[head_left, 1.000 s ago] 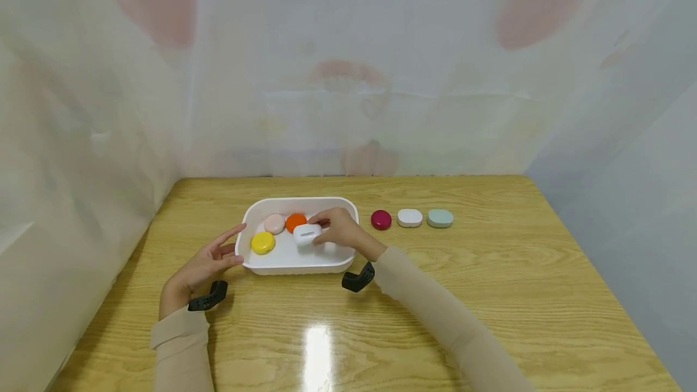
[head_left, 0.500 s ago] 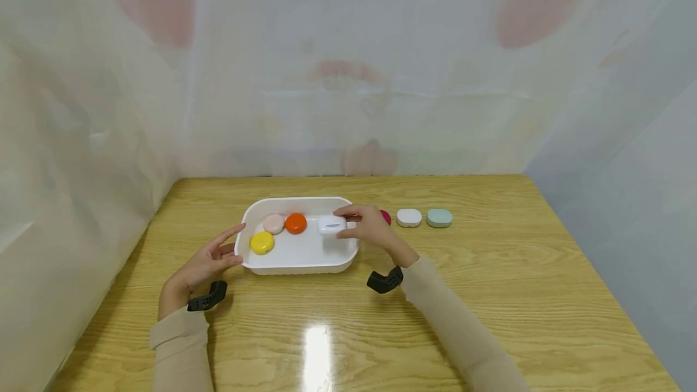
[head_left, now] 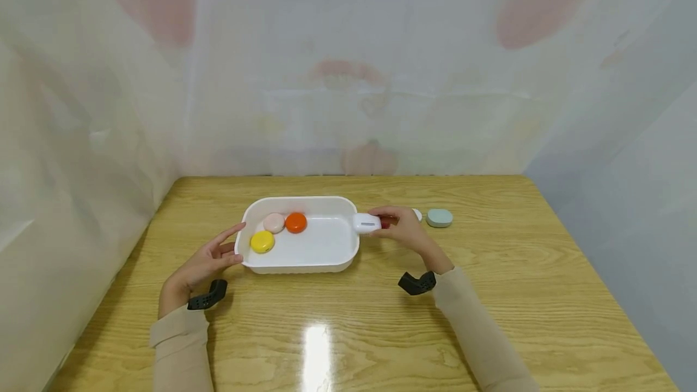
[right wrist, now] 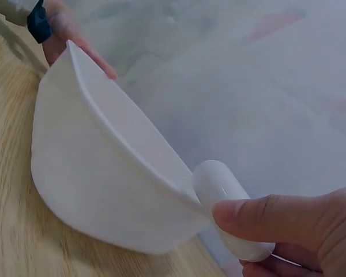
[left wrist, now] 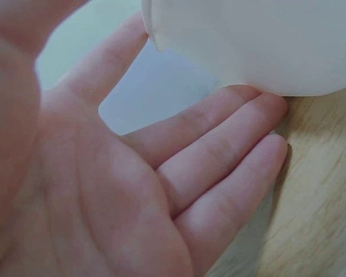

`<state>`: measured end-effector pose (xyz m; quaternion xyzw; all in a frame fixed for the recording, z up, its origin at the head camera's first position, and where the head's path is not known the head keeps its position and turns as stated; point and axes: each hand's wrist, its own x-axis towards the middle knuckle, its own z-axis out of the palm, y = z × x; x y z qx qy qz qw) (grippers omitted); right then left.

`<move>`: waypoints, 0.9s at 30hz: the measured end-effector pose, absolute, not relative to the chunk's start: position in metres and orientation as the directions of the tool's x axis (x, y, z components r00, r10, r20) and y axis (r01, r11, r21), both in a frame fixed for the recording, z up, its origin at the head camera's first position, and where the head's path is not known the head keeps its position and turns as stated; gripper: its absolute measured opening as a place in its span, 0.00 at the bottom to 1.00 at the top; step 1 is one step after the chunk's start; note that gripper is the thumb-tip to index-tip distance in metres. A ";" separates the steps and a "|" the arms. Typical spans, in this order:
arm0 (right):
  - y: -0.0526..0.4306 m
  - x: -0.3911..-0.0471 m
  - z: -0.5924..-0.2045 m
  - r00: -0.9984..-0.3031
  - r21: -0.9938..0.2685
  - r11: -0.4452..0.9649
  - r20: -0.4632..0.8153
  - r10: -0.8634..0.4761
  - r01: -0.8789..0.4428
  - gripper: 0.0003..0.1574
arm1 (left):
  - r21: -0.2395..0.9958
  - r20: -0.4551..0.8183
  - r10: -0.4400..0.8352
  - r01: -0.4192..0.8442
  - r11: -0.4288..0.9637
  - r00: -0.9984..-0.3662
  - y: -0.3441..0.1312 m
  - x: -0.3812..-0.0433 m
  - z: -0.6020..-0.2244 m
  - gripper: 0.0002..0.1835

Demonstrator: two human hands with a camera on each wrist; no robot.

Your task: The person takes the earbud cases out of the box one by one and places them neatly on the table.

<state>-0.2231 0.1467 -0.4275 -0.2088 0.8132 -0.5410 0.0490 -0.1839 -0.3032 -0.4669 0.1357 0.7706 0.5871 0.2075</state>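
My right hand [head_left: 405, 228] pinches a glossy white earbud case [head_left: 367, 223] between thumb and fingers. In the head view the case overlaps the right rim of the white plastic basin [head_left: 299, 268]; the right wrist view has the case [right wrist: 222, 190] right at that rim. My left hand [head_left: 204, 264] rests against the basin's left end, its fingers [left wrist: 219, 147] nearly straight along the outer wall. Inside the basin lie a pink round case [head_left: 274, 223], an orange one [head_left: 296, 222] and a yellow one [head_left: 262, 242].
Right of the basin, a pale green oval case [head_left: 439, 218] lies on the wooden table [head_left: 348, 319]. My right hand partly hides a white case [head_left: 417, 214] and a dark red one beside it. Pale sheeting [head_left: 348, 107] encloses the table's back and sides.
My right hand has carried the white earbud case rightward, from over the basin's middle to its right rim, and now covers much of the red and white cases. The left hand stays put.
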 end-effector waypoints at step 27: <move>0.184 -0.217 -0.477 -0.915 -0.873 0.413 0.086 -0.394 -0.260 0.28 | 0.962 -0.174 0.447 -0.054 0.268 -0.877 -0.303 -0.184 -0.468 0.41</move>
